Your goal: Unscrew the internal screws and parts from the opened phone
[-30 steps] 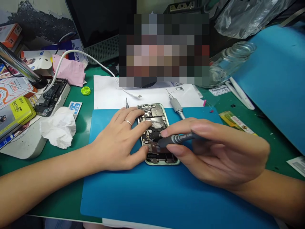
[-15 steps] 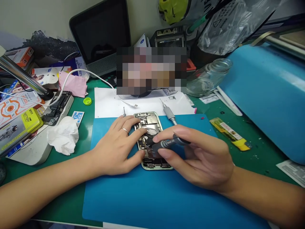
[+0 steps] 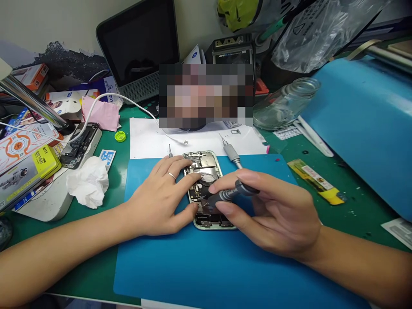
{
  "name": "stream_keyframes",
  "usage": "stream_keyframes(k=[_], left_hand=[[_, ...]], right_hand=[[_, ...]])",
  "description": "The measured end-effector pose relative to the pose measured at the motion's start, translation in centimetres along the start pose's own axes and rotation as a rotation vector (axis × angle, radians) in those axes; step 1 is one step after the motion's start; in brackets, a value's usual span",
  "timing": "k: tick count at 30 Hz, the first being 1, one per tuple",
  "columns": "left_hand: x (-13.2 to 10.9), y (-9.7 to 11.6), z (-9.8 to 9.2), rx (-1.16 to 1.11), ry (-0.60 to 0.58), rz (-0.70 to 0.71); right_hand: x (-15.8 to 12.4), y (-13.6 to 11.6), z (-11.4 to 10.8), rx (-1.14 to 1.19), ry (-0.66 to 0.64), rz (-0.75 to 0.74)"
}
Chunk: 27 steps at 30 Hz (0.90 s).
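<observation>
Mainly your view shifted. Left hand [image 3: 159, 198] splays on the left edge of the phone [image 3: 202, 189]; right hand [image 3: 279, 210] pinches the driver [image 3: 226, 196] above.

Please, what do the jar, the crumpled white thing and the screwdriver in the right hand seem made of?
Jar: probably clear glass, glossy; see-through, with bright highlights at the rim.
Crumpled white thing: likely tissue paper, matte, with soft creases.
Screwdriver: handle dark grey, mostly matte, ringed with bands; coated metal or plastic, I cannot tell.

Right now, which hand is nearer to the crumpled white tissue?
Left: the left hand is right of the tissue, touching the open phone; the right hand is farther right, holding a screwdriver.
</observation>
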<state>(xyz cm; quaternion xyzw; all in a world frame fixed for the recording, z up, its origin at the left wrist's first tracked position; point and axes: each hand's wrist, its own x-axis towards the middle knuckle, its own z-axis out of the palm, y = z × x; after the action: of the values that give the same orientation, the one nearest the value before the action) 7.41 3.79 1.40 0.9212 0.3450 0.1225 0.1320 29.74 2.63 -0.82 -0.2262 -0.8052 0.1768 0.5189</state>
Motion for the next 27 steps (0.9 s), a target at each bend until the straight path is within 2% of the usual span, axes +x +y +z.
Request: stream_keyframes(k=[20, 27], left_hand=[[-0.01, 0.01, 0.07, 0.01, -0.006, -0.001], [-0.01, -0.03, -0.02, -0.01, 0.003, 0.002]], right_hand=[[0.21, 0.09, -0.2, 0.008, -0.044, 0.009], [0.24, 0.05, -0.16, 0.018, -0.013, 0.005]])
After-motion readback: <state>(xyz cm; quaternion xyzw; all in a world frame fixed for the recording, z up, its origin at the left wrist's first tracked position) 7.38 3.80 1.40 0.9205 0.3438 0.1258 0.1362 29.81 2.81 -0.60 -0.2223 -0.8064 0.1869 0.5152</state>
